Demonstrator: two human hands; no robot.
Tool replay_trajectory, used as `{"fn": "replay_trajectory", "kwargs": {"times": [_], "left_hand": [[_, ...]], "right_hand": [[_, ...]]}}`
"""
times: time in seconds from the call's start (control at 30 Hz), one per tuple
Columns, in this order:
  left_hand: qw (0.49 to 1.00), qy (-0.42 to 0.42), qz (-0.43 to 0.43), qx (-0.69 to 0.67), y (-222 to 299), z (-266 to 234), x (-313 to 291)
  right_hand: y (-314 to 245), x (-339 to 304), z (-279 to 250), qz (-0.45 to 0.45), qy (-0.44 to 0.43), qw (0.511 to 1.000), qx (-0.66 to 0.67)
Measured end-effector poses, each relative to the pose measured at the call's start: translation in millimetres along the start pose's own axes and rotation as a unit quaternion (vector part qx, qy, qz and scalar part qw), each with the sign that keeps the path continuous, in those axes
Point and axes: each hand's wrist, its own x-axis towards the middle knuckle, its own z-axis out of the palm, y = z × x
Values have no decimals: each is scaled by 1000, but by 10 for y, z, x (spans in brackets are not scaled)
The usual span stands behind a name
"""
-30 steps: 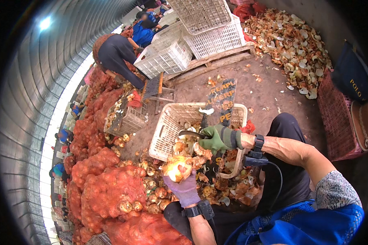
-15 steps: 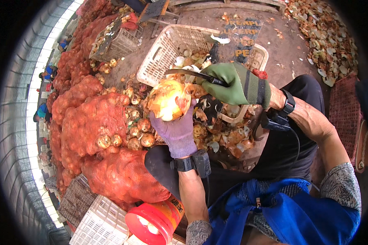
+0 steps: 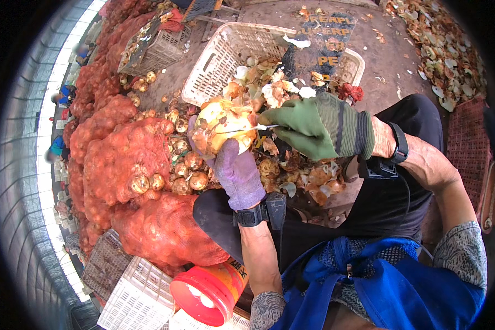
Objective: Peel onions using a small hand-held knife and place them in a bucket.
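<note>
My left hand (image 3: 239,175), in a purple glove, is closed round a large, partly peeled onion (image 3: 219,122) with its thumb on the near side. Loose brown skin still hangs on the onion's left side, while pale flesh shows on top. In a green glove, my right hand (image 3: 316,125) grips a knife (image 3: 237,131). The thin blade lies across the onion's near face, seen almost edge-on; its handle is hidden in my fist. Just beyond the onion is a cream plastic crate (image 3: 195,87) with onion peelings (image 3: 280,91) in it.
Red mesh sacks of onions (image 3: 124,157) fill the left, with loose onions (image 3: 195,165) beside them. A red bucket (image 3: 225,308) and a white crate (image 3: 137,294) stand at lower left. Peelings (image 3: 440,55) heap at far right, near a dark red crate (image 3: 467,137).
The knife has dropped from above the onion to its near face, blade turned edge-on. My right hand has moved down slightly and rotated. My left thumb now shows in front of the onion.
</note>
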Motion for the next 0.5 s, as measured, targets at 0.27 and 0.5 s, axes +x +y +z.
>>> {"fn": "replay_trajectory", "kwargs": {"times": [0.27,0.5], "left_hand": [[999,-7,-40,-16,-43,12,-23],[978,-42,-148,-141,-71,171,-164]], "right_hand": [[3,15,50,-38,38,983,-176],[121,17,165,-57,74,933,-349]]}}
